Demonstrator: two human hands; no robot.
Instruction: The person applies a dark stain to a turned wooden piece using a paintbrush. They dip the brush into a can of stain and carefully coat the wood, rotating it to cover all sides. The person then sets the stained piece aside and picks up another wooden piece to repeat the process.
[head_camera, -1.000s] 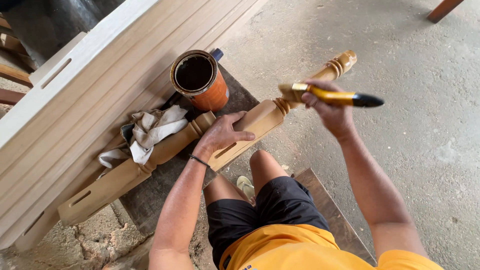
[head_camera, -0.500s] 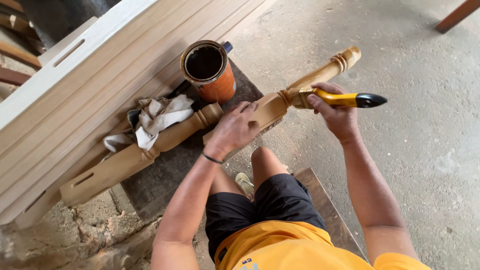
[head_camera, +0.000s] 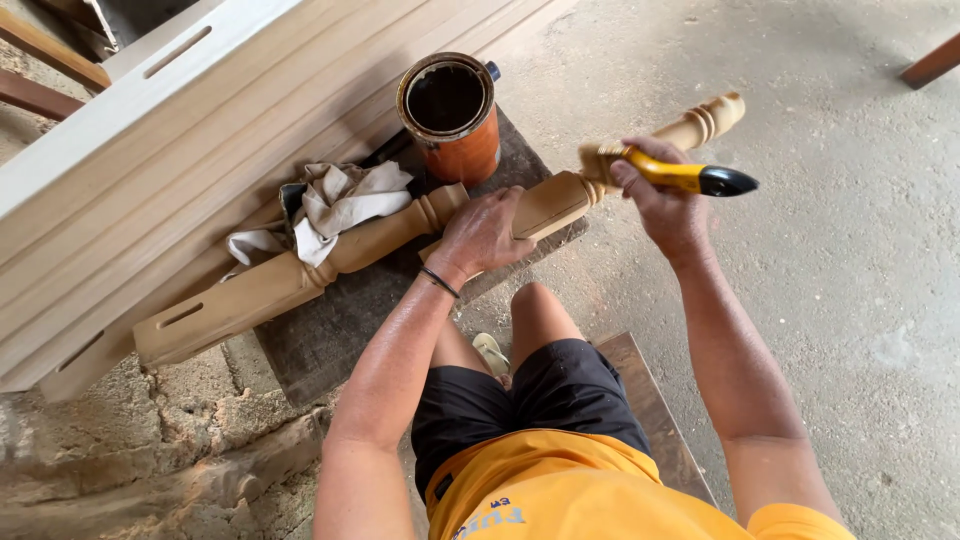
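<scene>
A long turned wooden leg (head_camera: 380, 232) lies slanted across a dark board, its square slotted end at the lower left and its ringed tip at the upper right. My left hand (head_camera: 485, 235) grips the leg around its middle. My right hand (head_camera: 665, 205) holds a paintbrush with a yellow and black handle (head_camera: 690, 177); its bristles rest on the leg's rounded section near the rings. An open rust-orange tin (head_camera: 450, 115) with dark liquid inside stands just behind the leg.
A crumpled whitish rag (head_camera: 335, 205) lies beside the leg. Long pale wooden frame pieces (head_camera: 170, 130) stretch across the upper left. I sit on a low plank (head_camera: 650, 410) over a concrete floor (head_camera: 830, 270). Rough rubble lies at the lower left.
The brush has swung from pointing away onto the leg, its bristles now touching the wood. My left hand has stayed on the leg's middle.
</scene>
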